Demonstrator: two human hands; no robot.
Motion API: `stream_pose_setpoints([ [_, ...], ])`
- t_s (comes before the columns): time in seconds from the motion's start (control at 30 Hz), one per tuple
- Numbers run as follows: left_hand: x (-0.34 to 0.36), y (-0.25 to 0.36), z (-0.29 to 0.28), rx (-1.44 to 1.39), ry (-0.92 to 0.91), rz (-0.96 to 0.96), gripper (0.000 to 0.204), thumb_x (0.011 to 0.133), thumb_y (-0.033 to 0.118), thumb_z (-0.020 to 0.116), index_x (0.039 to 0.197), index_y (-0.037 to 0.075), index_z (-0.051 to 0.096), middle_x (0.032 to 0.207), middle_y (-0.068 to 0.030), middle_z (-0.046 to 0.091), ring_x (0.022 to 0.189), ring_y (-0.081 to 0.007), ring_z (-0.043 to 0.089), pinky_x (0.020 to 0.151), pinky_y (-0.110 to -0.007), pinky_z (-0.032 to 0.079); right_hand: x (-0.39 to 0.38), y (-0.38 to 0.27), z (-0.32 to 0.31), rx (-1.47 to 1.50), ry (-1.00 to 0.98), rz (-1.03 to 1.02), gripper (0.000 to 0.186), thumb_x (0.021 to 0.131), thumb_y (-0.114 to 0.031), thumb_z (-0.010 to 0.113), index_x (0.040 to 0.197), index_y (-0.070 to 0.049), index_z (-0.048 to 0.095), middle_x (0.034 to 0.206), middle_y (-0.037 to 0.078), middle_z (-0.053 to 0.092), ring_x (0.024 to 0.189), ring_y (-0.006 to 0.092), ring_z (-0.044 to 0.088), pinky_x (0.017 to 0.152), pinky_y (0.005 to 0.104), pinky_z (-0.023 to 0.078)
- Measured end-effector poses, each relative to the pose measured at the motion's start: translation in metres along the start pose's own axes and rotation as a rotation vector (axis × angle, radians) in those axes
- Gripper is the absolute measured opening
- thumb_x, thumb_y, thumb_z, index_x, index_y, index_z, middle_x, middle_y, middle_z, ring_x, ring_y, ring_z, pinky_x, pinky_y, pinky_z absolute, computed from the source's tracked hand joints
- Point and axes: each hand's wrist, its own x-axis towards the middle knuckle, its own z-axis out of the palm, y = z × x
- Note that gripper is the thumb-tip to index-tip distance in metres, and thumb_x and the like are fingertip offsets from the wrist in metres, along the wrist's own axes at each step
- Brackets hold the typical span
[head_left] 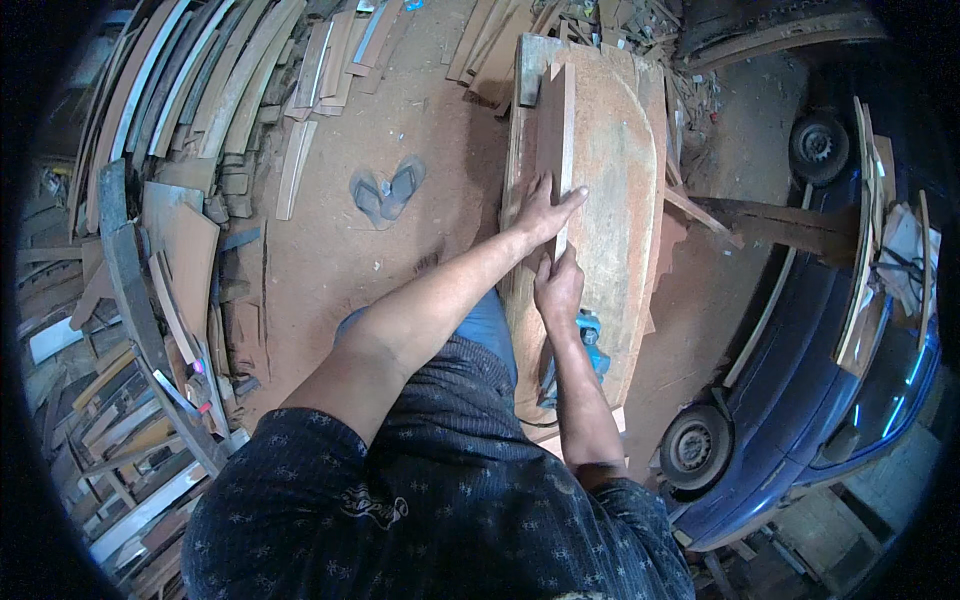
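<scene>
A long wooden board [556, 120] stands on edge along the sawdust-covered workbench [620, 170]. Partway along it, my left hand [546, 212] is closed around the board, thumb over its narrow edge. My right hand [558, 285] grips the near end with curled fingers, closer to my body. Just behind my right forearm, a blue power tool [590, 345] rests on the bench, partly hidden by the arm, so its exact kind is unclear.
Stacked planks [230, 90] and offcuts line the left side. A pair of flip-flops [388, 192] lies on the dirt floor. To the right stands a dark blue car [790, 390] with boards [862, 240] laid on it. A wooden strip [705, 215] juts out beside the bench.
</scene>
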Motion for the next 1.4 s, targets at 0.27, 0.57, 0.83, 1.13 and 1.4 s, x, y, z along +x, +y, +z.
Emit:
stream_pose_setpoints([
  [0.27, 0.018, -0.029, 0.016, -0.126, 0.047, 0.051, 0.11, 0.092, 0.06, 0.065, 0.157, -0.013, 0.015, 0.162, -0.0353, 0.023, 0.154, -0.0418, 0.024, 0.126, -0.041, 0.022, 0.012, 0.004, 0.014, 0.021, 0.122, -0.086, 0.026, 0.091, -0.007, 0.064, 0.111, 0.008, 0.055, 0.08, 0.032, 0.067, 0.078, 0.0488, 0.069, 0.069, 0.0567, 0.052],
  [0.57, 0.041, -0.009, 0.011, -0.145, 0.07, 0.032, 0.102, 0.096, 0.049, 0.067, 0.156, -0.016, 0.016, 0.156, -0.0345, 0.037, 0.147, -0.0377, 0.039, 0.121, -0.039, 0.033, 0.04, -0.013, 0.008, 0.01, 0.12, -0.073, 0.029, 0.092, -0.009, 0.062, 0.114, 0.01, 0.056, 0.085, 0.034, 0.068, 0.083, 0.0504, 0.069, 0.073, 0.0562, 0.054],
  [0.83, 0.04, 0.002, 0.0, -0.162, 0.019, -0.038, 0.105, 0.092, 0.055, 0.067, 0.158, -0.01, 0.018, 0.162, -0.0319, 0.029, 0.151, -0.0395, 0.031, 0.125, -0.04, 0.026, 0.047, -0.017, 0.009, -0.03, 0.132, -0.057, 0.025, 0.091, -0.011, 0.064, 0.105, 0.009, 0.057, 0.084, 0.035, 0.067, 0.082, 0.0508, 0.069, 0.072, 0.056, 0.053],
  [1.13, 0.037, 0.01, -0.003, -0.147, 0.013, -0.069, 0.106, 0.092, 0.057, 0.067, 0.158, -0.011, 0.018, 0.16, -0.0329, 0.03, 0.15, -0.0401, 0.033, 0.124, -0.041, 0.028, 0.05, -0.015, 0.008, -0.012, 0.115, -0.041, 0.024, 0.091, -0.011, 0.064, 0.104, 0.008, 0.057, 0.083, 0.034, 0.067, 0.081, 0.0507, 0.069, 0.072, 0.0559, 0.053],
  [1.4, 0.033, 0.011, -0.003, -0.174, 0.017, -0.087, 0.107, 0.092, 0.057, 0.068, 0.159, -0.01, 0.016, 0.161, -0.0329, 0.029, 0.15, -0.0393, 0.033, 0.124, -0.04, 0.028, 0.048, -0.022, 0.003, -0.013, 0.103, 0.001, 0.024, 0.091, -0.01, 0.063, 0.106, 0.008, 0.057, 0.082, 0.034, 0.067, 0.079, 0.0511, 0.068, 0.071, 0.056, 0.053],
])
